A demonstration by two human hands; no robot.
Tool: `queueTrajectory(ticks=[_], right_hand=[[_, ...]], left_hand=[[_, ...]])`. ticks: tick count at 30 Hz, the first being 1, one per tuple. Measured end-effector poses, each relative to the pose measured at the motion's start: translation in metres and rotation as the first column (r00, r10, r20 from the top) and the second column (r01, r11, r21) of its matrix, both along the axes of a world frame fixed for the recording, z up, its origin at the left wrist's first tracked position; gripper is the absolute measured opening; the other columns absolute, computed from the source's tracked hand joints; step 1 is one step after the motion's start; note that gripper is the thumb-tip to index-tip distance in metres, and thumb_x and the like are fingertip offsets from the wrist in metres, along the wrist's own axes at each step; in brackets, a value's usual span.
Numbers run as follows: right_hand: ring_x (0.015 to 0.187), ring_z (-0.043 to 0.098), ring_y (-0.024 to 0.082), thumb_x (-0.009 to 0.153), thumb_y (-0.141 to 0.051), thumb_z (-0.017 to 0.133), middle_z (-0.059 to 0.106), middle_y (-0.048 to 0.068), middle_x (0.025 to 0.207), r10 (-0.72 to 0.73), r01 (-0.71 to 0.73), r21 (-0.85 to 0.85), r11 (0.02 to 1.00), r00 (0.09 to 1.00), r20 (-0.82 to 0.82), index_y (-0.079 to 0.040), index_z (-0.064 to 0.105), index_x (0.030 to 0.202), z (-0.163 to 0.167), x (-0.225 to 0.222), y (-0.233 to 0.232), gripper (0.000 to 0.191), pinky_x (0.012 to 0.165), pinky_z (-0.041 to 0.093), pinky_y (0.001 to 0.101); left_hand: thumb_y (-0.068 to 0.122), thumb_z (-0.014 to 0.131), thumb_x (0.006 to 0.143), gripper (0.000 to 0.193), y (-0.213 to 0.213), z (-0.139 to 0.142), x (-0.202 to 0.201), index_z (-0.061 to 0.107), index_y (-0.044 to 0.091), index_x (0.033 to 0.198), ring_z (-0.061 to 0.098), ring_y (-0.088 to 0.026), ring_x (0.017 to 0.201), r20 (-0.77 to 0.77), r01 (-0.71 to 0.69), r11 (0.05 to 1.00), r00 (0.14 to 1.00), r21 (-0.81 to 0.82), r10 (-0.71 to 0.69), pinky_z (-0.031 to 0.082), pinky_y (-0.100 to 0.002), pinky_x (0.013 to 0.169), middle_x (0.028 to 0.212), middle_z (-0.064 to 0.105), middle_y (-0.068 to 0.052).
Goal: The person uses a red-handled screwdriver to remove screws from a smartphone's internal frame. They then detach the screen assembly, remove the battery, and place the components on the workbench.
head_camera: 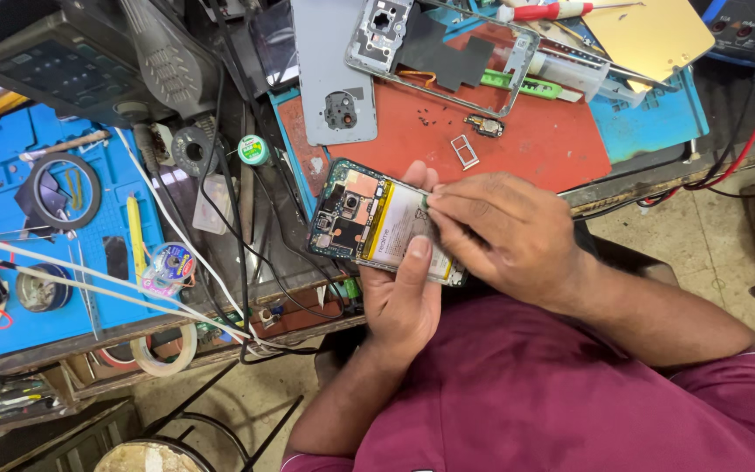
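An opened phone [342,214], back cover off, shows a green circuit board, a camera module and a white-and-yellow battery [395,227]. My left hand [399,310] cradles it from below, thumb lying across the battery and a fingertip showing at the far edge. My right hand [504,236] reaches in from the right, its fingertips pinched together at the battery's upper edge; what sits between them is too small to tell.
On the red mat [517,140] lie a grey back cover [334,74], a phone mid-frame [447,44], a SIM tray [465,151] and a small part [486,127]. Left of it are a blue mat [10,157] with tape rolls, cables and tools. Red leads [744,149] hang at the right.
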State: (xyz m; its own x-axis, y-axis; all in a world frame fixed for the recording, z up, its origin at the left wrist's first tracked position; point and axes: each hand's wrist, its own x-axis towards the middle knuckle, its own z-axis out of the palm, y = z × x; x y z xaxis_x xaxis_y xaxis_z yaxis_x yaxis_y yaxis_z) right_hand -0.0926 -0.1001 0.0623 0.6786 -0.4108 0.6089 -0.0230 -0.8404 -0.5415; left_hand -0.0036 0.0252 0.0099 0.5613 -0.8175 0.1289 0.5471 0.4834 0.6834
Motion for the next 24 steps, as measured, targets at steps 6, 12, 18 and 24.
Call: queueTrajectory(ticks=[6, 12, 18, 24], right_hand=[[0.086, 0.073, 0.027, 0.089, -0.013, 0.084, 0.074, 0.01, 0.099, 0.009, -0.005, 0.104, 0.995, 0.999, -0.037, -0.004, 0.068, 0.095, -0.006, 0.007, -0.011, 0.02, 0.075, 0.058, 0.0364], [0.094, 0.078, 0.02, 0.096, -0.015, 0.077, 0.077, 0.007, 0.105, 0.1, -0.065, 0.423, 0.904, 0.993, -0.061, -0.004, 0.072, 0.109, 0.011, 0.004, -0.02, 0.017, 0.084, 0.061, 0.031], [0.085, 0.07, 0.025, 0.082, -0.024, 0.086, 0.075, 0.012, 0.103, 0.011, -0.004, 0.241, 0.97, 1.0, -0.028, -0.002, 0.075, 0.114, 0.005, 0.013, -0.004, 0.041, 0.071, 0.055, 0.0333], [0.084, 0.07, 0.027, 0.098, -0.011, 0.078, 0.075, 0.009, 0.099, 0.019, -0.022, 0.11, 0.994, 0.999, 0.028, -0.006, 0.073, 0.107, -0.01, 0.014, -0.003, 0.011, 0.073, 0.056, 0.0368]], left_hand=[[-0.002, 0.048, 0.116, 0.036, -0.005, 0.007, 0.009, 0.044, -0.008, 0.151, 0.055, -0.029, 0.141, 0.258, -0.141, 0.983, 0.96, 0.118, 0.106, 0.043, -0.043, 0.126, 0.148, 0.055, -0.022], [0.001, 0.052, 0.111, 0.044, -0.008, 0.013, 0.015, 0.04, -0.006, 0.153, 0.055, -0.03, 0.143, 0.121, -0.171, 0.981, 0.98, 0.094, 0.159, 0.046, -0.047, 0.125, 0.149, 0.056, -0.021], [0.006, 0.049, 0.11, 0.049, -0.004, 0.016, 0.011, 0.037, -0.002, 0.157, 0.049, -0.03, 0.151, -0.073, -0.105, 0.994, 0.992, -0.043, 0.102, 0.039, -0.046, 0.13, 0.158, 0.048, -0.022], [-0.004, 0.053, 0.109, 0.045, -0.005, 0.014, 0.01, 0.042, -0.006, 0.153, 0.052, -0.027, 0.146, 0.142, -0.156, 0.984, 0.98, 0.089, 0.143, 0.041, -0.044, 0.13, 0.153, 0.051, -0.02]])
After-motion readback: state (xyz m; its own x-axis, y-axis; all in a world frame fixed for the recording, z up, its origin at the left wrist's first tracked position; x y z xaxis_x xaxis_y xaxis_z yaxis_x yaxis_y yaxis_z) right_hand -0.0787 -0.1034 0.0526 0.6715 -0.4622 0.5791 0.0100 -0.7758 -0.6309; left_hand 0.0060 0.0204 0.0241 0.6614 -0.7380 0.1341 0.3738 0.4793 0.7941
